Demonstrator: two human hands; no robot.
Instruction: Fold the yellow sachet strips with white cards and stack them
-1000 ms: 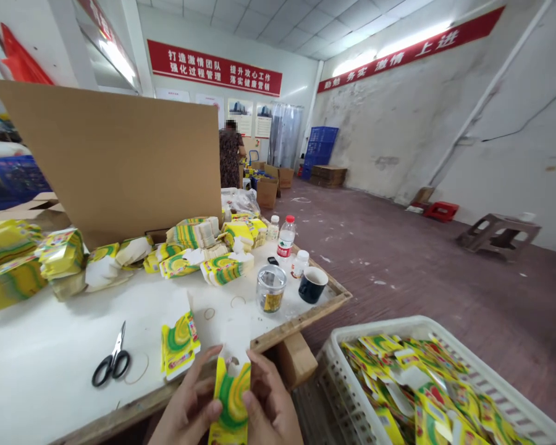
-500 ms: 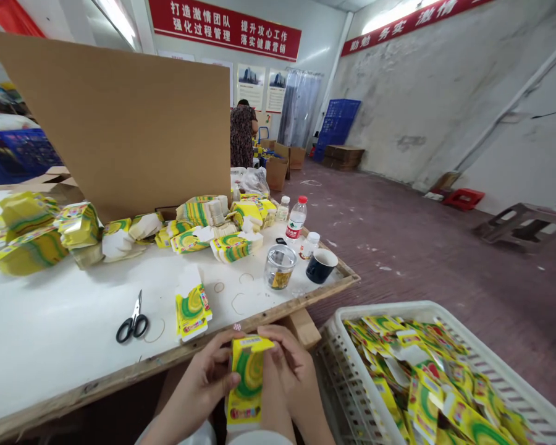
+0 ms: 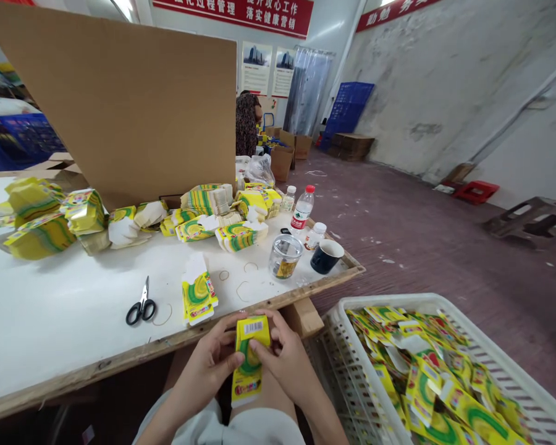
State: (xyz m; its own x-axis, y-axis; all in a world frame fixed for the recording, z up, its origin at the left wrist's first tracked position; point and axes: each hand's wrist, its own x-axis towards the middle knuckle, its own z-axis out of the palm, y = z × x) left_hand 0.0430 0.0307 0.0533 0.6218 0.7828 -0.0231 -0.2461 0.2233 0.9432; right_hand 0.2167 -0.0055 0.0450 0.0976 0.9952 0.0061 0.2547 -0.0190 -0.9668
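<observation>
A small yellow and green carton (image 3: 250, 364) is held upright between my two hands, just in front of the table edge. My left hand (image 3: 217, 355) grips its left side, thumb on the front face. On the other side my right hand (image 3: 280, 352) holds it with the thumb pressed on the front below the barcode; its fingers go behind the top edge. The barcode end lies flat at the top. Nearby on the table, a few flat cartons (image 3: 198, 296) lie fanned together, left of black-handled scissors' right side. The scissors (image 3: 141, 306) lie with blades pointing away.
Bundles of flat cartons (image 3: 204, 201) line the table's back before a large cardboard sheet (image 3: 157, 111). A clear jar (image 3: 285, 256), dark mug (image 3: 327, 256) and bottle (image 3: 302, 213) stand at the right. A white basket (image 3: 352, 371) of cartons sits right. Another person (image 3: 246, 123) stands beyond.
The carton's top flap, raised at the right before, now lies flat with the barcode facing me. My right thumb has come onto the carton's front. The view has tilted down slightly.
</observation>
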